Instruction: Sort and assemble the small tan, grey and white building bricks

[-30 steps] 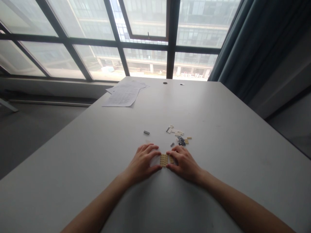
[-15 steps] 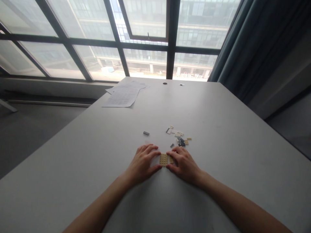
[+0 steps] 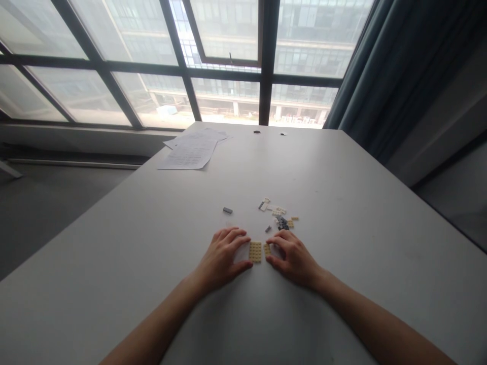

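Note:
Between my hands lies a tan studded building plate [image 3: 255, 252] on the white table. My left hand [image 3: 225, 255] grips its left edge, thumb at the near corner and fingers at the far one. A narrower tan plate [image 3: 267, 250] sits just right of it, across a small gap. My right hand [image 3: 293, 257] pinches that narrower plate between thumb and index finger. Beyond my right hand is a pile of dark grey bricks [image 3: 282, 223], with a small grey piece [image 3: 268, 228] nearer to me.
White bricks [image 3: 279, 211] and a tan strip [image 3: 294, 218] lie around the pile. Apart from them is a grey brick [image 3: 227, 210]. Printed papers [image 3: 190, 152] rest at the table's far left, near the windows. A dark curtain [image 3: 365, 76] hangs at right.
My right hand has shifted slightly right with the narrower plate, opening a gap to the larger plate. My left hand keeps its hold. The view has moved a little.

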The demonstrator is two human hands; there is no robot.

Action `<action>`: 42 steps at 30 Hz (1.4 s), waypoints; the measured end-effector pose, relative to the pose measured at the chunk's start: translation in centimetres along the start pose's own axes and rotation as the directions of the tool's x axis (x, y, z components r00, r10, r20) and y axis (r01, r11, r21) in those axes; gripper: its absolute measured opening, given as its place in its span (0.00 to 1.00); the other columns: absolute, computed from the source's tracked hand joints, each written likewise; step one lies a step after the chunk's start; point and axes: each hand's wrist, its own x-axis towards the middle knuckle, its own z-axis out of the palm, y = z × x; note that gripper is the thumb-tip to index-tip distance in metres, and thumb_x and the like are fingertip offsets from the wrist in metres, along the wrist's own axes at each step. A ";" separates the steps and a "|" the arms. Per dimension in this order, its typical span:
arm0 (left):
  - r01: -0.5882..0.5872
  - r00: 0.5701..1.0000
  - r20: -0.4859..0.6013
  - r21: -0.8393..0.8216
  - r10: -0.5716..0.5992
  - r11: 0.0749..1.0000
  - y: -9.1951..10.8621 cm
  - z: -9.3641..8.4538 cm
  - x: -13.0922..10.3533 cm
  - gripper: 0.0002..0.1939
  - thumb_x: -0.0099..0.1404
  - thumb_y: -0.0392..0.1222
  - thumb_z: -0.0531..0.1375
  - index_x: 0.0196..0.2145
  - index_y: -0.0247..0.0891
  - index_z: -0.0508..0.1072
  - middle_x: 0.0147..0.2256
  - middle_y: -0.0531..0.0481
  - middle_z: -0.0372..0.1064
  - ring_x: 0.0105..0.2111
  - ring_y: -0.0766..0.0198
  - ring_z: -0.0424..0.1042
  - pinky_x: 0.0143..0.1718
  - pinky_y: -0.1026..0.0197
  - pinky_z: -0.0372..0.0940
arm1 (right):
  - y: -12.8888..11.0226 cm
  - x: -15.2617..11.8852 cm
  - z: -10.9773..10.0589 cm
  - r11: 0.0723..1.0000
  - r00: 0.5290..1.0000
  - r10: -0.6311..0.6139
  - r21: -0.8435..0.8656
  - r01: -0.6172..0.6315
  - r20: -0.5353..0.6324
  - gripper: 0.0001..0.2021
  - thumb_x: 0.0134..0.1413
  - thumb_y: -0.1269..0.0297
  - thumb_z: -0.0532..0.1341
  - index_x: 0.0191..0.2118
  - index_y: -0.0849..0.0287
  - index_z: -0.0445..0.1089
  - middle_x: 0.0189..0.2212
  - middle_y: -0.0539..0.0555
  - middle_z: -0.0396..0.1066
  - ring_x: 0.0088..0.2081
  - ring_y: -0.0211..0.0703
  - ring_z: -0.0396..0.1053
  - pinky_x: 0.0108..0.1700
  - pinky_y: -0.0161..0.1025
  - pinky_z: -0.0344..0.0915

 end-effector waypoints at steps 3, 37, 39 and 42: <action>0.002 1.000 -0.001 0.002 -0.002 1.000 0.1 0.1 -0.1 0.22 0.57 0.52 0.64 0.47 0.44 0.71 0.51 0.44 0.67 0.54 0.48 0.61 0.55 0.45 0.55 | -0.1 0.0 -0.1 1.000 1.000 -0.002 0.002 0.002 -0.004 0.15 0.50 0.66 0.64 0.46 0.56 0.71 0.41 0.55 0.67 0.45 0.47 0.64 0.51 0.45 0.62; -0.187 0.908 -0.400 -0.119 0.125 0.975 6.6 -0.1 4.9 0.10 0.62 0.36 0.61 0.42 0.39 0.69 0.40 0.47 0.73 0.41 0.59 0.68 0.44 0.55 0.65 | -1.8 0.8 -0.6 0.441 0.900 0.427 0.890 -0.118 -0.092 0.10 0.44 0.62 0.69 0.34 0.59 0.74 0.27 0.50 0.73 0.27 0.37 0.67 0.33 0.37 0.64; -0.204 0.898 -0.416 -0.110 0.141 0.973 6.3 0.0 4.9 0.11 0.62 0.36 0.61 0.43 0.39 0.69 0.40 0.47 0.73 0.40 0.59 0.69 0.44 0.55 0.65 | -1.7 0.8 -0.4 0.384 0.895 0.443 0.914 -0.131 -0.058 0.10 0.42 0.63 0.70 0.33 0.59 0.74 0.26 0.50 0.73 0.27 0.37 0.67 0.33 0.37 0.63; -0.224 0.887 -0.435 -0.111 0.155 0.968 5.8 0.2 4.9 0.14 0.61 0.36 0.62 0.45 0.40 0.68 0.40 0.47 0.73 0.40 0.59 0.69 0.43 0.56 0.66 | -1.5 0.8 -0.3 0.294 0.889 0.457 0.944 -0.147 -0.003 0.11 0.39 0.65 0.72 0.32 0.59 0.74 0.25 0.50 0.74 0.27 0.36 0.67 0.32 0.36 0.62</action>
